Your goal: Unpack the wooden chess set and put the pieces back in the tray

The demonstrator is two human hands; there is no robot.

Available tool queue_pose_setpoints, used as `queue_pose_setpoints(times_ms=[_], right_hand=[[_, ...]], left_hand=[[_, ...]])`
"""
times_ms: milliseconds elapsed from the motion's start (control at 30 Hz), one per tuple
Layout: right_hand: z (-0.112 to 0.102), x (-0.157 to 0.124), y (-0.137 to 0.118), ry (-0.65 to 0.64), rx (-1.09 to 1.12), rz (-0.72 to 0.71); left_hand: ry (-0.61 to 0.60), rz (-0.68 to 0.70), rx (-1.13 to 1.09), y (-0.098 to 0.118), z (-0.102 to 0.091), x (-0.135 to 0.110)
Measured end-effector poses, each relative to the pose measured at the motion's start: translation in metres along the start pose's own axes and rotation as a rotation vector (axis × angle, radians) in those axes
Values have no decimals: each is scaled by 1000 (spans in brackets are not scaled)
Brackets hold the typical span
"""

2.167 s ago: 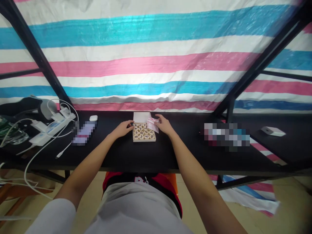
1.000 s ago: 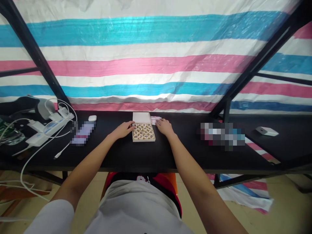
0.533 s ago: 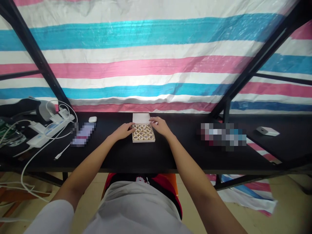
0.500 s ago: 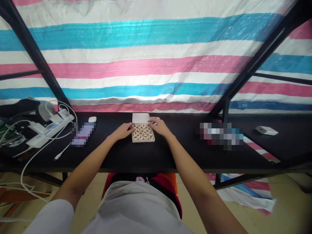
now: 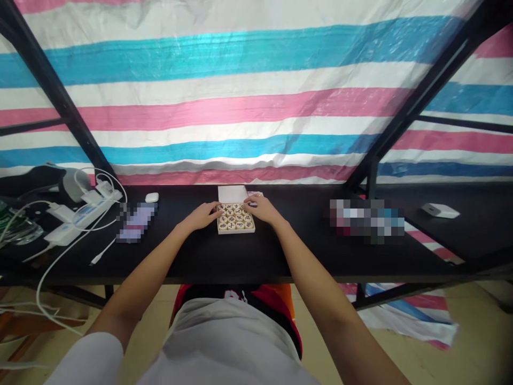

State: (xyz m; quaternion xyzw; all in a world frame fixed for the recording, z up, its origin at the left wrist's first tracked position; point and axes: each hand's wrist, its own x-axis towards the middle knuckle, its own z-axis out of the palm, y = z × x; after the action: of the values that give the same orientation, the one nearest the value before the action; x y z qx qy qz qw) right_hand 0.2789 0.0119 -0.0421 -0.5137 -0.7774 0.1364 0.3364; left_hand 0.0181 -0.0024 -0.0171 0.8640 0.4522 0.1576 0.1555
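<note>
Steadying the open box [image 5: 236, 231] on the tabletop [image 5: 240, 262] seems the current step, left hand [image 5: 200, 216] and right hand [image 5: 263, 208] at its opposite sides, grip unclear, the next move probably needing the pieces [image 5: 231, 219] kept level.

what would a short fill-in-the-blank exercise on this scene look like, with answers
The lid of the xiangqi box is ____, not shut.
The left hand is at the box's ____ side.
The row of xiangqi pieces nearest the person numbers ____.
The tabletop is ____ in colour.

Missing words: open; left; four; black.
</note>
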Motion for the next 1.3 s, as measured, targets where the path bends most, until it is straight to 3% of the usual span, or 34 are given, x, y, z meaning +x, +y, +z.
queue_pose_setpoints(times_ms=[533,900,1300], right_hand=[[-3,-2,-6,-19,35,74],[0,2,-3,51,-9,1],[4,3,-3,1,34,48]], left_hand=[[15,-66,10,9,-3,-4],[40,9,-54,7,0,-4],[10,-11,-58,7,-2,-5]])
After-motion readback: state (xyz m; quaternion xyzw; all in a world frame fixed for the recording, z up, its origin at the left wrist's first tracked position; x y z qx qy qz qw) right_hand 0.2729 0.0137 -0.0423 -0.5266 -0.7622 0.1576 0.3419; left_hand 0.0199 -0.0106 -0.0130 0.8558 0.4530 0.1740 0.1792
